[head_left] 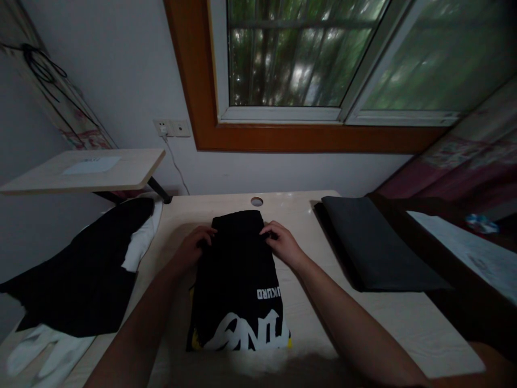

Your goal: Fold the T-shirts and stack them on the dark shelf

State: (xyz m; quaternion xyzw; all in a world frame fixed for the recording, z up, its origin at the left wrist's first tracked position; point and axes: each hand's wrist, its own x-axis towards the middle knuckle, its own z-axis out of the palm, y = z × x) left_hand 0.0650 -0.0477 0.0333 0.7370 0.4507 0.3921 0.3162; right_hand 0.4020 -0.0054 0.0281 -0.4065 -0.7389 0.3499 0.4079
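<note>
A black shirt (238,275), folded into a long narrow block, lies on the table with white lettering and bits of yellow at its near end. My left hand (197,242) pinches its left edge near the far end. Opposite it, my right hand (280,242) pinches the right edge, thumb and fingers close together. The far end of the cloth is turned over into a band between both hands. Fingertips under the fabric are partly hidden.
To the left, dark cloth (89,269) and white cloth (141,237) lie beneath a raised wooden shelf (133,161). On the right sits a flat dark grey folder-like stack (375,242). The table (299,207) has a round hole at its back edge, below the window.
</note>
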